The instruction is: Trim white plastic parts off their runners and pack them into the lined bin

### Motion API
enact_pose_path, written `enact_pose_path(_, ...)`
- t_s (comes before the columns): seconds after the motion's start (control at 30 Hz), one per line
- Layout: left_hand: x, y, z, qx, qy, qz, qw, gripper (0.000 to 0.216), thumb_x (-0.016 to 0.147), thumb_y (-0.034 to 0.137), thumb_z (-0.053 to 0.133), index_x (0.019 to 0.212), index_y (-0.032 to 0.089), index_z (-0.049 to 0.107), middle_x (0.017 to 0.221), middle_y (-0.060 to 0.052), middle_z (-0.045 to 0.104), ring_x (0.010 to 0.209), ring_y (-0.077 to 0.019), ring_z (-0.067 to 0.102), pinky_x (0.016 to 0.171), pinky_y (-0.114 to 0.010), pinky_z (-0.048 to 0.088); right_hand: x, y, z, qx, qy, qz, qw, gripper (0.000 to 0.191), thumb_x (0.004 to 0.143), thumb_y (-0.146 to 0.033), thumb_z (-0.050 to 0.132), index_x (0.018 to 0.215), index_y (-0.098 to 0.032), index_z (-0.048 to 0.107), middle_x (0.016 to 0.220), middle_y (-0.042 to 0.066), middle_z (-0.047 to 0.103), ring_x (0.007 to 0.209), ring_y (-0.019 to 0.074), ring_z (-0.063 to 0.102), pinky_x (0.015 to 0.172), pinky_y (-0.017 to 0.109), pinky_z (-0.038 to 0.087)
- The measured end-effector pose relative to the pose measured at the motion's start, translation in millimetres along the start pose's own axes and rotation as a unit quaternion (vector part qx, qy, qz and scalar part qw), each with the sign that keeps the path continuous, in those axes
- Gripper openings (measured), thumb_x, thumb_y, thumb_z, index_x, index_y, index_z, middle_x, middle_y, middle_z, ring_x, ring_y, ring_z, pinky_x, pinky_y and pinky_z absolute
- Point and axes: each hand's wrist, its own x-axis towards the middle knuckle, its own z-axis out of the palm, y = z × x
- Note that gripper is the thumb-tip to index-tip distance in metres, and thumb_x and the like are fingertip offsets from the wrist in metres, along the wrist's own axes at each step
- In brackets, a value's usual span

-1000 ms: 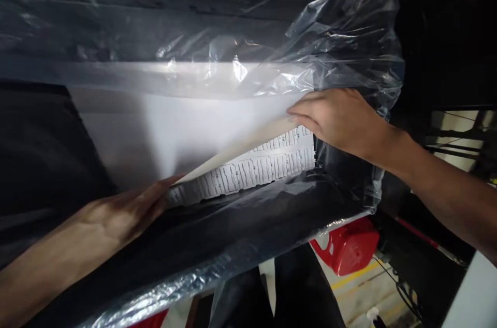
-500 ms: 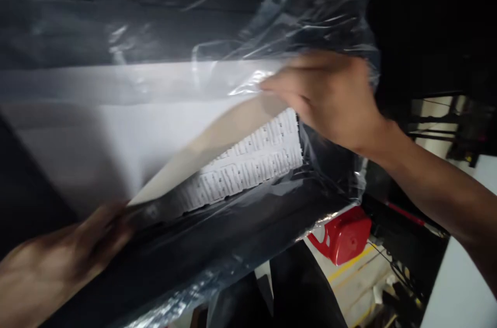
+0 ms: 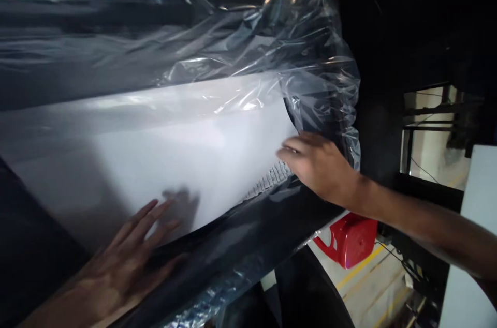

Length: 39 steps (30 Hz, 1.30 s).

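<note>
A large white sheet (image 3: 217, 147) lies over a stack of printed paper (image 3: 267, 179), whose rows of small marks show only along the lower right. My right hand (image 3: 318, 162) pinches the sheet's right corner, which looks slightly lifted off the stack. My left hand (image 3: 132, 250) is open with fingers spread over the sheet's lower edge, casting a shadow on it; whether its fingertips touch cannot be made out. Clear plastic film (image 3: 248, 54) covers the upper strip of the sheet and bunches up at the right.
Dark wrapped surfaces surround the sheet, with crinkled film along the front edge. Below right, a red plastic stool or container (image 3: 355, 240) stands on the floor (image 3: 368, 286) with yellow lines. A pale panel (image 3: 476, 214) is at the far right.
The white sheet, earlier curled up by its near edge, now lies flatter and hides more of the printed stack. My left hand has let go and spread; my right hand has come down nearer.
</note>
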Motion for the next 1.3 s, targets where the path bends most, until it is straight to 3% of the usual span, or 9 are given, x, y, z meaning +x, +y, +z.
enact_pose_path(0.1, 26, 13, 8, 0.046, 0.007, -0.015, 0.999, 0.075, 0.098, 0.056, 0.047, 0.161, 0.056, 0.005, 0.174, 0.002, 0.02, 0.159, -0.0331, 0.022, 0.114, -0.066, 0.043, -8, -5, 52, -0.017, -0.135, 0.08, 0.987, 0.046, 0.105, -0.008, 0.04, 0.148, -0.013, 0.058, 0.157, 0.023, 0.045, 0.147, 0.0322, 0.044, 0.124, 0.05, 0.032)
enact_pose_path(0.2, 52, 12, 15, 0.102, 0.06, -0.031, 0.993, 0.089, 0.096, 0.051, 0.059, 0.162, 0.051, 0.0, 0.176, -0.006, 0.008, 0.161, -0.0371, 0.012, 0.118, -0.075, 0.027, 5, -16, 69, -0.027, -0.236, 0.079, 0.968, 0.062, 0.098, -0.007, 0.053, 0.159, -0.007, 0.041, 0.16, 0.03, 0.038, 0.15, 0.0348, 0.042, 0.126, 0.052, 0.029)
enact_pose_path(0.37, 74, 9, 11, 0.106, 0.031, -0.081, 0.991, 0.115, 0.074, 0.04, 0.091, 0.162, 0.046, 0.016, 0.175, -0.015, -0.001, 0.16, -0.0442, 0.003, 0.118, -0.079, 0.013, 34, -25, 51, -0.051, -0.238, 0.09, 0.966, 0.048, 0.095, 0.002, 0.045, 0.14, -0.007, 0.06, 0.138, 0.026, 0.061, 0.117, 0.0281, 0.069, 0.109, 0.044, 0.049)
enact_pose_path(0.5, 56, 27, 1, 0.064, -0.02, -0.276, 0.959, 0.108, 0.082, 0.05, 0.082, 0.166, 0.024, 0.02, 0.17, -0.031, -0.007, 0.155, -0.0568, 0.008, 0.112, -0.074, 0.038, 32, -20, 71, -0.059, -0.271, 0.064, 0.959, 0.021, 0.09, -0.002, 0.057, 0.094, -0.006, 0.077, 0.096, 0.023, 0.074, 0.09, 0.0293, 0.076, 0.074, 0.032, 0.058)
enact_pose_path(0.7, 19, 17, 3, 0.097, -0.064, -0.314, 0.942, 0.124, 0.077, 0.014, 0.086, 0.165, 0.039, 0.002, 0.174, -0.018, -0.009, 0.16, -0.0427, 0.001, 0.124, -0.055, 0.036, 24, -12, 130, -0.154, -0.166, 0.054, 0.973, 0.039, 0.091, 0.004, 0.041, 0.109, 0.005, 0.075, 0.114, 0.037, 0.067, 0.095, 0.0424, 0.074, 0.083, 0.052, 0.056)
enact_pose_path(0.83, 15, 7, 0, 0.099, -0.072, -0.309, 0.943, 0.123, 0.072, 0.022, 0.092, 0.166, 0.032, 0.013, 0.173, -0.02, -0.01, 0.156, -0.0507, -0.002, 0.127, -0.061, 0.028, 17, -17, 123, -0.195, -0.073, 0.058, 0.976, 0.034, 0.097, -0.007, 0.048, 0.119, 0.008, 0.07, 0.122, 0.042, 0.061, 0.113, 0.0519, 0.065, 0.086, 0.054, 0.055)
enact_pose_path(0.97, 19, 8, 2, 0.108, -0.078, -0.31, 0.941, 0.12, 0.071, 0.021, 0.093, 0.165, 0.028, 0.018, 0.174, -0.019, 0.002, 0.157, -0.0504, 0.005, 0.126, -0.059, 0.033, 23, -24, 125, -0.192, -0.011, 0.035, 0.981, 0.055, 0.094, -0.015, 0.063, 0.147, -0.007, 0.053, 0.16, 0.037, 0.03, 0.135, 0.0637, 0.043, 0.084, 0.058, 0.058)
enact_pose_path(1.13, 31, 15, -15, 0.126, -0.058, -0.332, 0.933, 0.131, 0.066, 0.039, 0.097, 0.166, 0.016, 0.015, 0.169, -0.034, 0.004, 0.153, -0.059, 0.013, 0.12, -0.063, 0.038, 29, -27, 135, -0.182, -0.013, 0.029, 0.983, 0.055, 0.095, -0.018, 0.066, 0.147, -0.006, 0.051, 0.165, 0.037, 0.018, 0.133, 0.0607, 0.048, 0.086, 0.061, 0.058)
enact_pose_path(1.3, 74, -8, -58, 0.136, -0.03, -0.281, 0.95, 0.12, 0.08, 0.045, 0.086, 0.167, 0.022, 0.005, 0.173, -0.025, -0.003, 0.159, -0.0478, 0.0, 0.124, -0.068, 0.021, 66, -26, 88, -0.125, -0.002, 0.046, 0.991, 0.074, 0.093, -0.035, 0.077, 0.155, -0.009, 0.045, 0.163, 0.034, 0.027, 0.137, 0.0529, 0.044, 0.098, 0.067, 0.053)
